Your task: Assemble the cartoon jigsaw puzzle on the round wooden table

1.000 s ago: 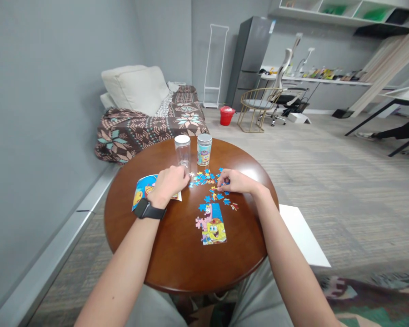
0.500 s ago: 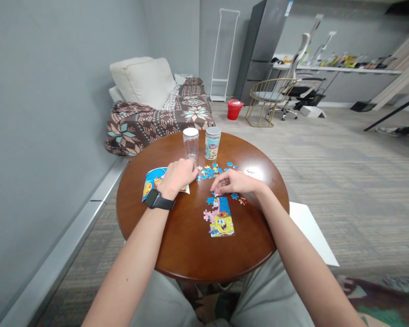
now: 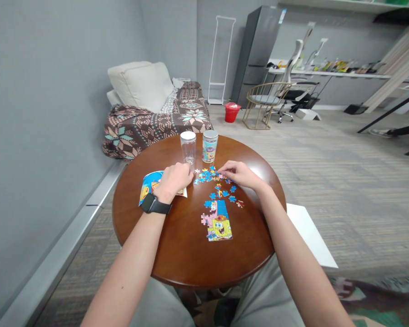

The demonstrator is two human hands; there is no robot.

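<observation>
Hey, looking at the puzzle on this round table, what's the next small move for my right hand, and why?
Probably pinch one blue piece out of the scattered loose jigsaw pieces and carry it toward the part-built cartoon puzzle block. The right hand already has its fingertips in that pile, the block's upper edge looks unfinished, and the left hand rests curled by the printed picture sheet.

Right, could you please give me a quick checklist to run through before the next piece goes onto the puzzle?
1. Right hand on the loose pieces: ok, fingertips reach into the pile.
2. A piece pinched in the right hand: cannot tell, too small to see.
3. Left hand out of the way: ok, closed on the table beside the picture sheet.
4. Assembled section unobstructed: ok, it lies apart from both hands.
5. Clear jar and printed jar upright, lids on: ok.
</observation>
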